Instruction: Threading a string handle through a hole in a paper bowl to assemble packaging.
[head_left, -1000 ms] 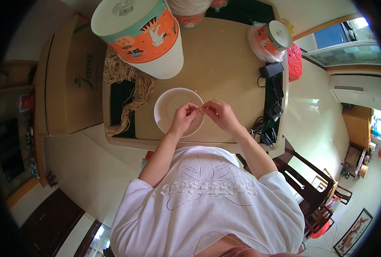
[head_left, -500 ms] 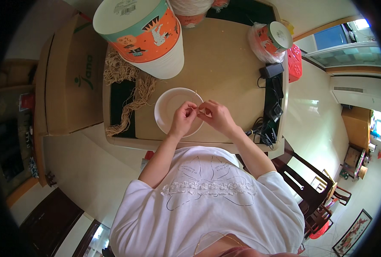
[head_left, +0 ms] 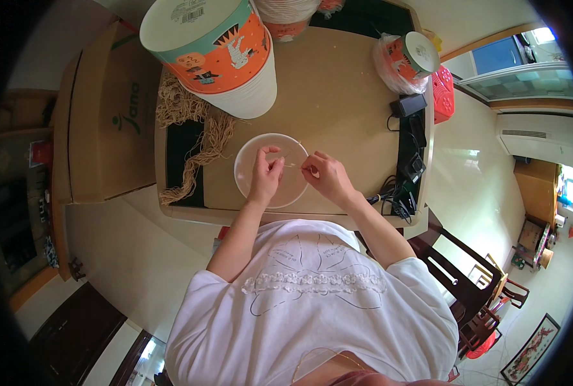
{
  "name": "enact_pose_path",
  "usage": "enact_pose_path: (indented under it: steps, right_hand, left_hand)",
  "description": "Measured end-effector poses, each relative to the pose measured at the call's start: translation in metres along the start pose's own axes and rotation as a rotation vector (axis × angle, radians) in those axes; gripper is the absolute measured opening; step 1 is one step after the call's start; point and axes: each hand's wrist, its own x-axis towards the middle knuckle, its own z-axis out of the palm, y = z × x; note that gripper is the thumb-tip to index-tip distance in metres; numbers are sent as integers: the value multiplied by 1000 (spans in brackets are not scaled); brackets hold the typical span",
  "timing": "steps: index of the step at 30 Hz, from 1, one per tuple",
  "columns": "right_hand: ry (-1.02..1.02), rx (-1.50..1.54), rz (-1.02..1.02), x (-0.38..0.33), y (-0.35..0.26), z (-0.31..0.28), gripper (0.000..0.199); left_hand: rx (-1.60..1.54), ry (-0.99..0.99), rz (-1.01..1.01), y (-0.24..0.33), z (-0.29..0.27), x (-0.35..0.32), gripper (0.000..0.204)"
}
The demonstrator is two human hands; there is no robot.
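Observation:
A round white paper tub (head_left: 244, 157) stands near the table's front edge, its mouth facing up. Over its inside, my left hand (head_left: 265, 177) has its thumb and forefinger apart, and I see nothing held between them. My right hand (head_left: 330, 179) is at the tub's right rim, fingers pinched on a thin pale string (head_left: 290, 166). A short length of that string sticks out leftward over the tub toward my left hand. The fingertips of my right hand partly hide where it is gripped.
Tan strings (head_left: 203, 151) lie bundled at the table's left. A tall stack of printed tubs (head_left: 241, 83) lies beyond them. At the right are a smaller wrapped tub stack (head_left: 405, 61), black adapters with cables (head_left: 412, 167) and a red basket (head_left: 443, 93). A cardboard box (head_left: 112, 122) stands left.
My hands have come apart: the left has moved left and its fingers have spread. The right stays pinched in nearly the same place. The tub has shifted slightly right.

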Motion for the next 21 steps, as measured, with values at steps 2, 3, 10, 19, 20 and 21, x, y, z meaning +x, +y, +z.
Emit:
enact_pose_path:
  steps: [2,3,10,19,20,21]
  right_hand:
    - [-15,-32,-3,-1,-3,-2,8]
    - [-15,-32,-3,-1,-2,-1,8]
    - [-17,-73,-39,-1,0,-1,8]
    - [-81,-19,-11,-5,-3,-8,19]
    - [-91,-16,12,-5,-3,-7,20]
    - [-91,-16,12,-6,-3,-7,20]
  left_hand:
    - [-18,9,5,-4,0,0,24]
    - [-37,17,9,-4,0,0,24]
    - [-13,68,24,-7,2,0,23]
    - [71,50,111,-2,-3,4,20]
    - [64,55,116,-1,-2,4,20]
    - [58,59,121,-1,-2,4,20]
